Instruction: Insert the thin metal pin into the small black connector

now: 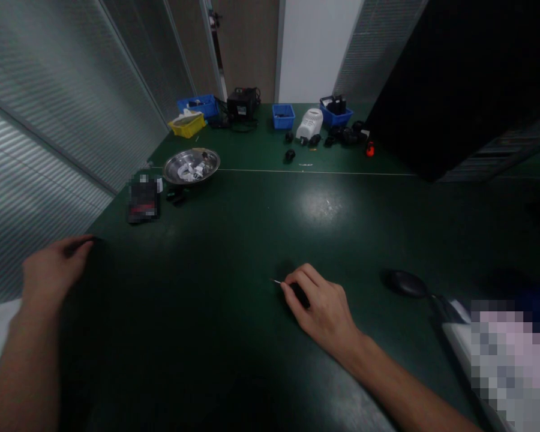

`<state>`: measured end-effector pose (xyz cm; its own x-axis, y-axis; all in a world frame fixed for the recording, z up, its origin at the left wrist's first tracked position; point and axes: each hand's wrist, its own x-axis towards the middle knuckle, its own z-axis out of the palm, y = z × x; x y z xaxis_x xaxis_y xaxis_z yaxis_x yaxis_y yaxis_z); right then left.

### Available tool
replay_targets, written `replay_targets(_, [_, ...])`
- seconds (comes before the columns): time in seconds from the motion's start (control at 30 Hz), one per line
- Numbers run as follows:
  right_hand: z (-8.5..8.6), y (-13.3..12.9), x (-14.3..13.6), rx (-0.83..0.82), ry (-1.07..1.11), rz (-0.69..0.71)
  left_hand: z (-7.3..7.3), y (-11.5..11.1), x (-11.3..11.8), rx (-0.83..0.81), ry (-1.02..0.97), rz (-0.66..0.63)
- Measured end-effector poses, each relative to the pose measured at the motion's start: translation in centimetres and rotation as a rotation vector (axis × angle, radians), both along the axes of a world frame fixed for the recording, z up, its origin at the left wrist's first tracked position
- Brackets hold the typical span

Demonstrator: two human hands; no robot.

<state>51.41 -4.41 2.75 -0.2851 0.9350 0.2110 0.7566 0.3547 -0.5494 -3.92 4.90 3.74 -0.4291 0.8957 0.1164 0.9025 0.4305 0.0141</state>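
My right hand [321,303] rests low over the dark green table [207,270], its fingers closed round what looks like a small screwdriver [276,281]. A thin silver shaft sticks out to the left past the fingertips, and a black part shows inside the grip. At the table's left edge, my left hand [56,267] has its thumb and forefinger pinched together. Something small and dark is at those fingertips, too dim to name. Nearest to that hand is a flat black item [143,201], partly blurred out.
A metal bowl [166,171] holds white pieces. Blue bins [283,122], a yellow bin [188,127], a black box [243,103] and a white slotted piece [310,123] stand farther back. Right of my right hand are a black computer mouse [405,283] and a pixelated object [508,354].
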Motion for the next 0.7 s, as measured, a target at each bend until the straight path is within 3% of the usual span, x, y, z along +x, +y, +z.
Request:
replay_targets(0.17, [-0.1, 0.0, 0.0, -0.001, 0.000, 0.000, 0.1, 0.2, 0.0, 0.029, -0.027, 0.079])
replay_targets(0.5, [-0.1, 0.0, 0.1, 0.015, 0.010, 0.006, 0.1, -0.3, 0.5, 0.050, 0.040, 0.055])
replay_targets(0.7, [-0.1, 0.0, 0.1, 0.004, 0.009, 0.009, 0.3, -1.0, 1.5, 0.126, 0.143, -0.096])
